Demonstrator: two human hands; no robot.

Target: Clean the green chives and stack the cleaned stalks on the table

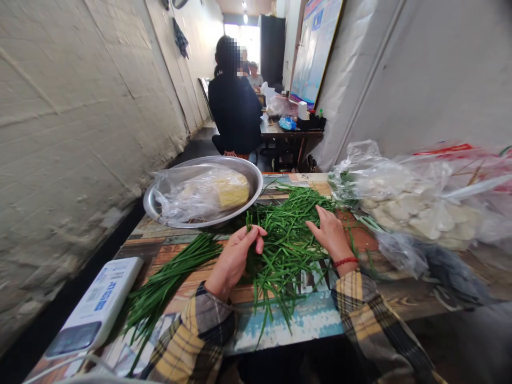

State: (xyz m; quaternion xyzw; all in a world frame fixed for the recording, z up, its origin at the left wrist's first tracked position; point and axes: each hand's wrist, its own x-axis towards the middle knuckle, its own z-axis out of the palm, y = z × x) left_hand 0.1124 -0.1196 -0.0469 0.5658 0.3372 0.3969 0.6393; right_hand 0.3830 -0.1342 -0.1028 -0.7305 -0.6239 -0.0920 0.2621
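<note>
A loose heap of green garlic chives [288, 229] covers the middle of the patterned wooden table [280, 325]. My left hand [236, 256] is closed around a few chives at the heap's left side, their tips poking up above the thumb. Over the right part of the heap, my right hand [330, 232] is spread, thumb and fingers apart, with nothing gripped. A neater bundle of chives [172, 277] lies to the left of my left hand, its strands running toward the table's near edge.
Behind the chives sits a metal basin [256, 186] holding a plastic-wrapped yellowish block. A white box [100, 304] lies at left. Plastic bags [420, 208] with pale pieces fill the right. Farther back, a person in dark clothes [236, 114] sits by another table [288, 128].
</note>
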